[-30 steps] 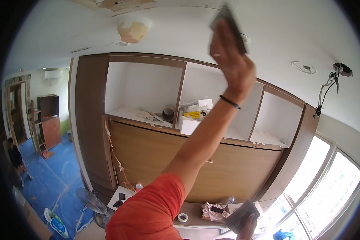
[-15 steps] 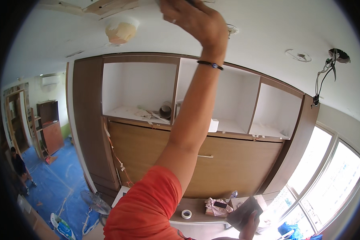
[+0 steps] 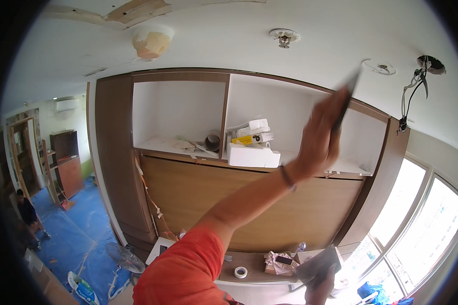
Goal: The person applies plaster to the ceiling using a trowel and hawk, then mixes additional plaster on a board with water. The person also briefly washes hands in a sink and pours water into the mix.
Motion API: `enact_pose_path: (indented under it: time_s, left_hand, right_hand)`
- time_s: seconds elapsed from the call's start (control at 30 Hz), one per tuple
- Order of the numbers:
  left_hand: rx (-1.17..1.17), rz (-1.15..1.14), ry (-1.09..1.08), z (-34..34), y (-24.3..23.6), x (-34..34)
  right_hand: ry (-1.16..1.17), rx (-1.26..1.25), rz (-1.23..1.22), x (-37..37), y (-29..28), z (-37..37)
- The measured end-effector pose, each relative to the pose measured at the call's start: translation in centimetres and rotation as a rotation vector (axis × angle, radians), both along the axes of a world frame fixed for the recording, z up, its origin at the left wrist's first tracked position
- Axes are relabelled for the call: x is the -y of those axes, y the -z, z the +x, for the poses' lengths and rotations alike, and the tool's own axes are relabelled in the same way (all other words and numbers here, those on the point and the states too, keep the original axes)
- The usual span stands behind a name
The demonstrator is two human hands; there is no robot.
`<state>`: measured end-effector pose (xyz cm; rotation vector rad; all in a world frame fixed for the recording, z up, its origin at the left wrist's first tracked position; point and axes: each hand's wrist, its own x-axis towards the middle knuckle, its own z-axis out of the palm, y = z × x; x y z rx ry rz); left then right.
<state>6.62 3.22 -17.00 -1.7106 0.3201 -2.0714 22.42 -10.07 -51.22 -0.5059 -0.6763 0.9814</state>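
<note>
My left hand (image 3: pixel 318 140) is raised in front of the cabinet's upper compartments, closed on a flat, dark blade tool (image 3: pixel 354 81), blurred by motion. The red-sleeved arm (image 3: pixel 178 254) reaches up from the lower edge. At lower right my right hand (image 3: pixel 321 284) grips a flat, wide plate (image 3: pixel 315 262) with a smeared surface. Overhead, the white ceiling (image 3: pixel 219 35) has a patched dome (image 3: pixel 152 43), a small fitting (image 3: pixel 285 38) and a hole with hanging wires (image 3: pixel 432 65).
A wooden cabinet (image 3: pixel 114 152) holds white boxes (image 3: pixel 252 155). Below lie a tape roll (image 3: pixel 240 272) and a phone (image 3: pixel 283 260). A fan (image 3: pixel 124 256) stands at lower left. Another person (image 3: pixel 26 213) is in the left room on blue floor sheeting (image 3: pixel 81 223). Bright windows (image 3: pixel 417 234) fill the right.
My left hand with the blade has come down from the ceiling and swung right. The ceiling fitting and white boxes it covered now show. My right hand has barely moved.
</note>
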Motion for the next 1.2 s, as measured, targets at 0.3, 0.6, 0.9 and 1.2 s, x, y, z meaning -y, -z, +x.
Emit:
enact_pose_path:
  time_s: [0.3, 0.6, 0.9, 1.2]
  left_hand:
    - [-1.044, -0.461, 0.271, -5.1, 25.8, 6.1]
    - [-1.102, -0.661, -0.473, -15.0, 27.2, 1.6]
    - [0.238, -1.48, 0.773, -13.5, 25.1, 6.0]
    - [0.109, -1.516, 0.619, -12.7, 26.3, 4.2]
  right_hand:
    - [0.189, 0.752, 0.322, -3.0, -3.7, -4.2]
    - [-0.408, -0.48, -0.169, -7.1, -2.2, -3.7]
    - [0.094, -0.24, 0.08, -9.8, -10.3, -9.4]
    - [0.042, 0.518, -0.118, -7.8, -8.6, -10.1]
